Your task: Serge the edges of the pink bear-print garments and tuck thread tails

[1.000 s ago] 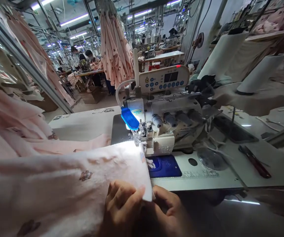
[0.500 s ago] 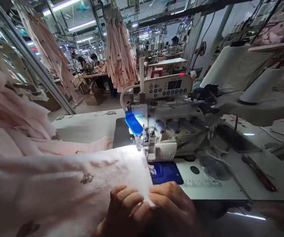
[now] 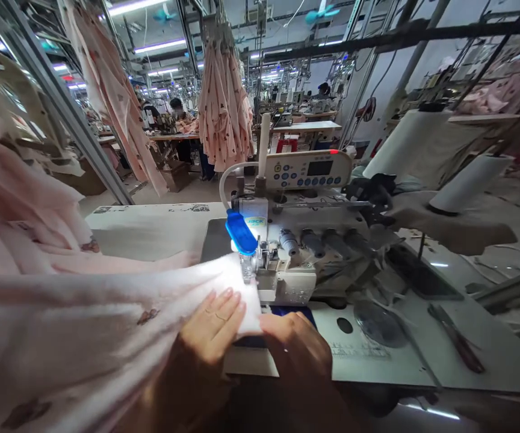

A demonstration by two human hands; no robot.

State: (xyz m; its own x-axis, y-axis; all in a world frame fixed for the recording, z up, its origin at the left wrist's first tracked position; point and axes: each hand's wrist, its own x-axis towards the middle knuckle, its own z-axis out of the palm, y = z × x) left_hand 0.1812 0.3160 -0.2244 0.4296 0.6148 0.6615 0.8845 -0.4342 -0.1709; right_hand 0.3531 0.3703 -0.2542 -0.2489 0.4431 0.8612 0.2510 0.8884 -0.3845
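A pale pink printed fabric (image 3: 83,325) lies across the table and over my lap, its corner lit under the presser foot of the overlock sewing machine (image 3: 296,252). My left hand (image 3: 206,337) lies flat on the fabric with its fingers stretched toward the needle. My right hand (image 3: 294,352) is curled at the fabric's near edge, just in front of the machine bed, pinching that edge. A blue guard (image 3: 241,233) sits above the needle.
The machine's control panel (image 3: 307,170) rises behind the machine. White cones and rolls (image 3: 465,180) stand at the right. A dark tool (image 3: 456,338) lies on the white table (image 3: 151,225) to the right. Pink garments (image 3: 224,108) hang behind; other people work at far tables.
Both hands moved forward, pushing the fabric corner up to the presser foot. My left hand went from curled on the edge to lying flat. The camera tilted slightly.
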